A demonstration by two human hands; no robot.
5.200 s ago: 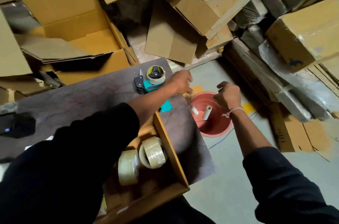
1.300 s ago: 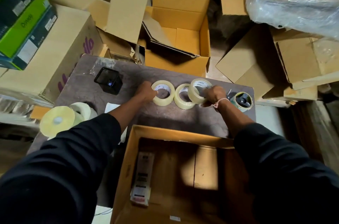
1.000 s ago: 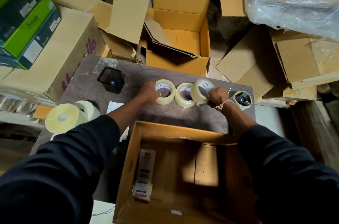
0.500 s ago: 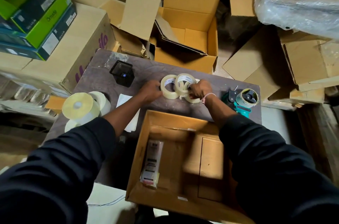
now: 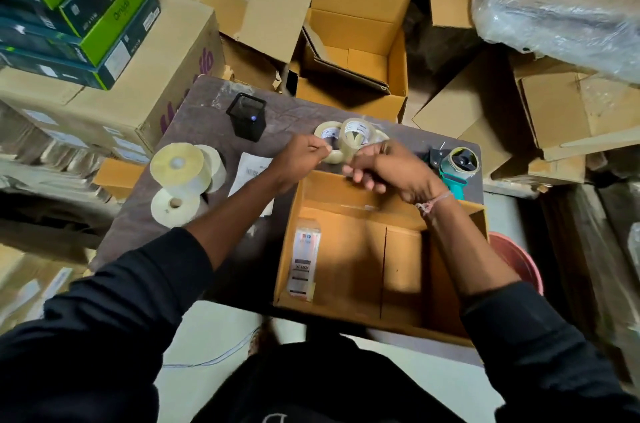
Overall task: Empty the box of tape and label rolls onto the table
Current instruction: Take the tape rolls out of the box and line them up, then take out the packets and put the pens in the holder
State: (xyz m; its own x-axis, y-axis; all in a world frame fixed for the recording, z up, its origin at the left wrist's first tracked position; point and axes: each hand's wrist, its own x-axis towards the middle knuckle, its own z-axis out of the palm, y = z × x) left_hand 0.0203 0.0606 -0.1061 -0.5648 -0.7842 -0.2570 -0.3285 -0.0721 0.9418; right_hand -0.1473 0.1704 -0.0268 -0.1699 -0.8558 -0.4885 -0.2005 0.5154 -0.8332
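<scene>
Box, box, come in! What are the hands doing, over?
Left hand on a flat tape roll. Right hand beside the tilted roll, grip unclear. Box holds one flat packet. Nothing blocking.

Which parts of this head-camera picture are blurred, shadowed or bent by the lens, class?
Head view: the right hand is smeared by motion blur; the box floor lies partly in the arms' shadow; the plastic wrap catches glare; wide-angle distortion makes the cartons at the frame edges lean.
</scene>
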